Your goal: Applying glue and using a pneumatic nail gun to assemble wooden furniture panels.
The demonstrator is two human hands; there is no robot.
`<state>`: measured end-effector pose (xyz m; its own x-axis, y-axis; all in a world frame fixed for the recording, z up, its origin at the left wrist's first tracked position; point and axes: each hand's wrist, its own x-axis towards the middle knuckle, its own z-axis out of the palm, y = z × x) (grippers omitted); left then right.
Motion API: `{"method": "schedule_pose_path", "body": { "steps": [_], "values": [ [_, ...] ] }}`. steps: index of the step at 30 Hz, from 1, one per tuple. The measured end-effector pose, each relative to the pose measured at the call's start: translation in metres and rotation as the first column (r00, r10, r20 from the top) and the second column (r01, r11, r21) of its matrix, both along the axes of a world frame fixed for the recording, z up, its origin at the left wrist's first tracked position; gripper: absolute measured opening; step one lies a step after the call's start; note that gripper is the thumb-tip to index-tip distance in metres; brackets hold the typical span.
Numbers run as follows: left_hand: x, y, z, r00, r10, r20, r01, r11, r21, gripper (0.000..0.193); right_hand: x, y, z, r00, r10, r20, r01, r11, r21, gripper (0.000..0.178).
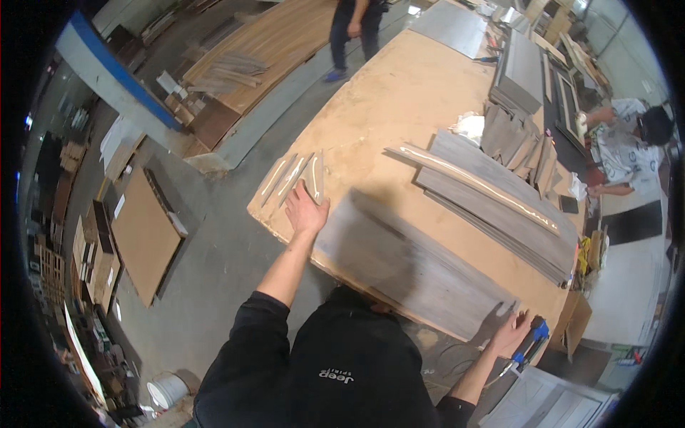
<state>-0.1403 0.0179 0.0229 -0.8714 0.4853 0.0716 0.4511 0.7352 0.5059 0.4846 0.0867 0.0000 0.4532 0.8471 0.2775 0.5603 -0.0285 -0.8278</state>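
Note:
A long grey wood-grain panel (421, 274) lies flat along the near edge of the workbench (382, 100), partly under my shadow. My left hand (307, 212) is at the panel's left end, fingers stretched toward three short grey strips (316, 171). Each strip carries a shiny, glue-like bead; the fingertips touch or nearly touch the lower end of the rightmost. By the panel's right end, my right hand (509, 337) has its fingers apart, with no held thing visible. Close beside it, at the bench edge, hangs a blue-headed tool (540, 331).
Stacked grey panels (492, 207), the top one with a long shiny bead, lie across the bench. Behind them are grey offcuts (514, 139) and a box-like grey stack (519, 71). One person (357, 28) stands beyond the bench, another (631, 146) at right. A white bucket (168, 391) sits lower left.

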Motion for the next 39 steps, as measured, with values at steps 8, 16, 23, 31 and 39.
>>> {"method": "schedule_pose_path", "body": {
  "steps": [8,16,23,31,39],
  "values": [
    [-0.043,0.036,0.01,0.947,-0.102,0.305,0.119,0.992,-0.037,0.056,-0.074,-0.036,0.035,0.985,0.046,0.169,-0.039,0.998,-0.045,0.051],
    [0.124,0.034,0.097,-0.017,-0.517,0.856,0.565,0.702,0.435,0.044,-0.197,-0.021,0.126,0.652,0.508,0.562,-0.634,0.772,0.037,0.054],
    [0.21,0.049,0.095,-0.495,-0.111,0.862,0.694,0.547,0.469,0.046,-0.145,-0.034,0.135,0.512,0.543,0.665,-0.705,0.708,-0.035,0.057],
    [0.299,0.094,0.08,-0.324,-0.35,0.879,0.814,0.37,0.448,0.046,-0.048,-0.075,0.115,0.934,0.355,0.045,-0.337,0.915,-0.223,0.059],
    [0.423,0.16,0.017,-0.148,-0.984,0.103,0.982,-0.133,0.134,0.052,0.022,-0.057,0.091,0.958,0.089,0.272,0.094,0.799,-0.593,0.067]
  ]
}}
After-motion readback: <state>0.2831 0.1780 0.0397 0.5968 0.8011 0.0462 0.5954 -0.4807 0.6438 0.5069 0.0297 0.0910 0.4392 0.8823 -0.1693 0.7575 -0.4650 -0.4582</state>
